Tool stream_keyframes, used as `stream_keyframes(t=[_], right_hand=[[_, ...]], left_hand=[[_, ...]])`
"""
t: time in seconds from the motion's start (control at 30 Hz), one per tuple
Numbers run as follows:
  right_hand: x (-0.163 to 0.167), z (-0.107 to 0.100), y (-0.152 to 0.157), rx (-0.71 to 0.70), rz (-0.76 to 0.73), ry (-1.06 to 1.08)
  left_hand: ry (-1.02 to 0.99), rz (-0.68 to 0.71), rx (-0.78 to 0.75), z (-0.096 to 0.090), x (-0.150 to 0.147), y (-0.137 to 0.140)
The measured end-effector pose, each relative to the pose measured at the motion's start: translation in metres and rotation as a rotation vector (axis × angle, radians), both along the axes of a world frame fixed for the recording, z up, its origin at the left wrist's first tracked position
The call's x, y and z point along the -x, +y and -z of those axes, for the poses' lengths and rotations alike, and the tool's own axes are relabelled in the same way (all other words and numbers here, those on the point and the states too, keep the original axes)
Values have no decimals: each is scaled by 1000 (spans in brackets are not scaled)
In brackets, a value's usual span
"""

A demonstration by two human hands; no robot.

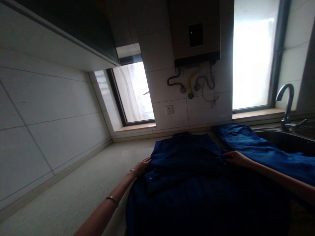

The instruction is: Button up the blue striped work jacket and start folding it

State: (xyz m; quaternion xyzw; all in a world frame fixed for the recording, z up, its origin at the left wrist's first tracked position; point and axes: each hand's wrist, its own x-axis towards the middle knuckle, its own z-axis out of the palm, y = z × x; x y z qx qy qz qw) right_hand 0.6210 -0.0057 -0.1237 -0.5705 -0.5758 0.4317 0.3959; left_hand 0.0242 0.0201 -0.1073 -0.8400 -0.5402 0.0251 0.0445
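Observation:
A dark blue buttoned shirt [182, 150] lies spread on the counter, its collar [181, 135] towards the wall. At its left edge is my left hand [142, 166], fingers stretched out and touching the cloth. A cuff with a small pale button [151, 178] lies folded across the shirt near that hand. On the opposite side, my right hand [235, 158] is closed, with thumb and fingers pinching the shirt's right edge. Dark blue cloth fills the bottom of the view; in the dim light I cannot tell where the shirt ends there.
Another blue cloth garment [246, 141] lies to the right, reaching the sink [270, 133] with its curved tap [287, 101]. Pale countertop [86, 183] extends left to a tiled wall. Above hang a water heater [197, 29] with hoses and, at upper left, a cabinet [61, 39].

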Motion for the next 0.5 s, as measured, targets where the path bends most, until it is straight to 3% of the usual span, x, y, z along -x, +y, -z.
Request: stream_keyframes(t=[0.07,0.13,0.23,0.33,0.5], right_hand=[[-6,-2,-4,-174,3,-352],[-6,-11,-14,-440,-29,-653],[4,-28,-33,-727,-218,-892],[19,-28,-45,-765,-310,-1022],[32,0,-44,-805,-158,-1353]], left_hand=[[7,-3,28,-2,-2,0],[35,5,25,-4,-6,-1],[60,3,-48,-7,-11,-3],[68,-70,-93,-7,-15,-8],[138,-277,-120,-11,-19,-21]])
